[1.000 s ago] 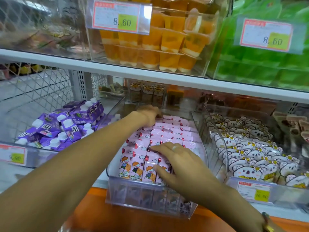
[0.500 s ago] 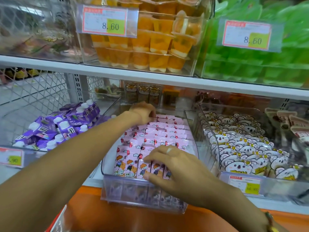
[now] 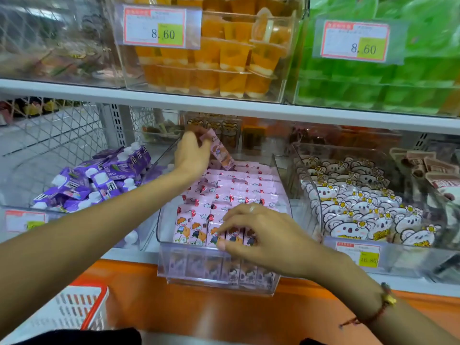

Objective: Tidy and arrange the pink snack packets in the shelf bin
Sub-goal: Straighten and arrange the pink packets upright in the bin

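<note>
The left hand pinches one glossy pink cartoon-printed snack packet, lifted and tilted above the back of the clear plastic shelf bin. The right hand rests curled fingertips on the front row of upright pink packets, seemingly bracing them. If that hand eases off, the slippery row could topple forward, or the raised packet could slip out.
</note>
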Tool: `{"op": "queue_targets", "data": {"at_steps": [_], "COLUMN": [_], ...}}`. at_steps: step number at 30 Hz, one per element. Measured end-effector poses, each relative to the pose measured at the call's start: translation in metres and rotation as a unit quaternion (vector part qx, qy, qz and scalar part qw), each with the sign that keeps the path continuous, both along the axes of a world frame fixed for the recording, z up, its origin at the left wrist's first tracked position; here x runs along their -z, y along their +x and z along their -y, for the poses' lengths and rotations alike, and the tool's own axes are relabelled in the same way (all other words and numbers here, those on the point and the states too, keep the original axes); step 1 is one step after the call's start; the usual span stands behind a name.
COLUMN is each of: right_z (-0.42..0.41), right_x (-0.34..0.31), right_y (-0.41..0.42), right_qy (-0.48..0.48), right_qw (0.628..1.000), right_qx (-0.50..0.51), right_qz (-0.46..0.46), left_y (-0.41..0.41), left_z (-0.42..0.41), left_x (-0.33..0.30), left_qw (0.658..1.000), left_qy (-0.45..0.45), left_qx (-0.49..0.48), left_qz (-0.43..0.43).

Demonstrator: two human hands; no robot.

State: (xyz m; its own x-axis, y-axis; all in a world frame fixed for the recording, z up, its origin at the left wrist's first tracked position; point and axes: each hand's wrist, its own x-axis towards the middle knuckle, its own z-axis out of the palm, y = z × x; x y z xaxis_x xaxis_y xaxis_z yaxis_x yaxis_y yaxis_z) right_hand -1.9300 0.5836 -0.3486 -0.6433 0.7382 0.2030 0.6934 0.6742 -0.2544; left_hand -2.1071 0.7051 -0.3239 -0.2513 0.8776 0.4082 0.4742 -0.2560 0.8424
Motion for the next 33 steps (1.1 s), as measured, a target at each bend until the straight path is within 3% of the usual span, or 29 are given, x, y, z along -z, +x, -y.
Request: {"op": "queue_targets", "data": {"at_steps": [4, 8, 10, 16, 21, 27, 30, 33], "right_z": [-0.001, 0.004, 0.006, 0.009, 0.000, 0.001, 0.003, 0.003], "right_x": [-0.001, -0.003, -0.008, -0.008, -0.007, -0.011, -0.013, -0.014], "right_y": [-0.004, -0.011, -0.013, -0.024, -0.019, -0.017, -0.019, -0.021], "right_qy": [-0.017, -0.020, -0.032, -0.144, -0.266, -0.329, -0.314, -0.300], "right_qw": [0.998, 0.962, 0.936, 0.916, 0.836, 0.761, 0.765, 0.767], "right_qx": [0.021, 0.097, 0.116, 0.056, 0.139, 0.140, 0.131, 0.118], "right_qz": [-0.060, -0.256, -0.332, -0.369, -0.459, -0.542, -0.546, -0.554], "left_y": [-0.006, -0.006, -0.005, 0.003, -0.002, -0.001, 0.004, 0.006], "left_z": [0.051, 0.097, 0.112, 0.127, 0.124, 0.130, 0.133, 0.132], "left_x": [0.001, -0.004, -0.003, 0.010, 0.020, 0.032, 0.033, 0.030], "left_qw": [0.991, 0.982, 0.979, 0.972, 0.976, 0.978, 0.985, 0.988], "left_qy": [0.131, 0.178, 0.172, 0.094, 0.029, -0.019, 0.011, 0.036], "left_qx": [-0.013, 0.035, 0.072, 0.157, 0.188, 0.206, 0.171, 0.146], "left_qz": [0.015, 0.055, 0.079, 0.147, 0.104, 0.026, -0.026, -0.019]}}
